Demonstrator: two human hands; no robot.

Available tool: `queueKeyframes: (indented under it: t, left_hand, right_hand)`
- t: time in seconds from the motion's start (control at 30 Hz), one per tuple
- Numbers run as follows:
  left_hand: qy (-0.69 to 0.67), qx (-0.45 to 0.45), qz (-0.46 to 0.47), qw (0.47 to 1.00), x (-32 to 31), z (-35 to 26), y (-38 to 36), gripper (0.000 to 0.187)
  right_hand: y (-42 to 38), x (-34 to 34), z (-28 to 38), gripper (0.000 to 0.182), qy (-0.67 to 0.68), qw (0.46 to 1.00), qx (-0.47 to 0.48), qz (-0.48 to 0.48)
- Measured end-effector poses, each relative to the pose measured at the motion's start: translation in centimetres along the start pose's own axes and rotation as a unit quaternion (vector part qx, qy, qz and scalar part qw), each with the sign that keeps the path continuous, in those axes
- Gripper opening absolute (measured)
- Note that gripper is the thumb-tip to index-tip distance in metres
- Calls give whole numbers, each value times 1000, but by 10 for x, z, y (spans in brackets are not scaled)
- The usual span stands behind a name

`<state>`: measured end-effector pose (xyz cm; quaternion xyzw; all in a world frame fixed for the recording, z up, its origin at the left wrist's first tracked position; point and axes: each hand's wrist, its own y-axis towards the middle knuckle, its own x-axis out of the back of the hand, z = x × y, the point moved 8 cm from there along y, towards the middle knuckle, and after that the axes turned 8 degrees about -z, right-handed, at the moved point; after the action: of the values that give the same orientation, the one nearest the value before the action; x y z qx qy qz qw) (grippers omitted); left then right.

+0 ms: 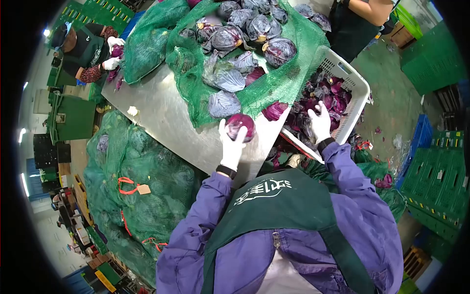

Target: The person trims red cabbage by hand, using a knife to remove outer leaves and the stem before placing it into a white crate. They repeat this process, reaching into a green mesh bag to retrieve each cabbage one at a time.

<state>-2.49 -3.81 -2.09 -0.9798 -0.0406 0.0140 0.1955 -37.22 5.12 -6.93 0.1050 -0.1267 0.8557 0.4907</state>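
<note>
My left hand (pixel 232 149), in a white glove, is closed around a peeled, shiny red cabbage (pixel 243 124) over the steel table's near edge. My gloved right hand (pixel 319 123) is over a white plastic crate (pixel 363 89) of purple leaves (pixel 339 104); its fingers are apart and I see nothing held in them. Loose on the table (pixel 161 100) lie a purple leaf (pixel 275 111) and a dull outer leaf (pixel 224 104). Beyond, several unpeeled red cabbages (pixel 265 27) rest on an opened green mesh bag (pixel 188 93).
Full green mesh sacks (pixel 142 166) with red ties stand left of me. Across the table, a person in white gloves (pixel 112 62) handles a cabbage beside another mesh bag (pixel 146 51). Another person's arm (pixel 370 11) shows at top right. Green crates (pixel 437 179) stand at right.
</note>
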Motion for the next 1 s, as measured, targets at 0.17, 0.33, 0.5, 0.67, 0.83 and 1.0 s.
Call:
queueKeyframes:
  t: [0.17,0.33,0.5,0.67,0.83,1.0]
  left_hand:
    - [340,-354,59,869,-22,-26,-20,88]
    - [237,-195,103,946,-43,-8,-2,91]
    - [413,-363,40,834,-72,-39,-6,90]
    - [291,-391,59,871,-106,-7,-3,84]
    - [378,-389,72,837,-125,-19,-12,82]
    - [376,-398,45,836,-131,-22,-15,77]
  right_hand:
    - [-105,-71,59,47,96,927,-69,357]
    - [-108,-86,71,52,-46,912,104,395]
    - [-115,-76,107,66,-203,893,274,294]
    - [-105,-74,107,63,-281,891,261,243]
    - [-99,-74,110,49,-273,869,354,211]
    - [-88,-72,113,32,-268,903,275,194]
